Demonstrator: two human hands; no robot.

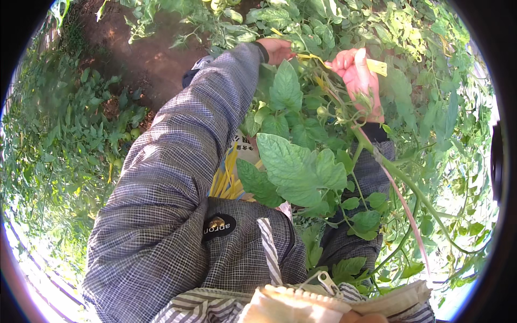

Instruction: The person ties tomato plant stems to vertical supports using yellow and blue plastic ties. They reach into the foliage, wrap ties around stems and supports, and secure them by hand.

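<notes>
My right hand [359, 76] is closed on a yellow plastic tying strip [311, 56], whose wide end sticks out past the thumb. The strip stretches left from those fingers to the tomato stems. Near its other end is my left hand [277, 50], its fingertips partly behind foliage beside a small green tomato [297, 45]. Whether the left fingers grip anything cannot be told. A thick tomato stem [398, 173] runs diagonally in front of my right forearm, with a pinkish string [408, 220] along it. Large tomato leaves [301, 167] hang between my forearms.
Several yellow strips [226, 173] stand by a printed sack [247, 146] at my waist, over my checked apron [246, 238]. Dense tomato plants [68, 141] grow on both sides. Bare soil [149, 52] and a shoe [198, 69] show beyond my left arm.
</notes>
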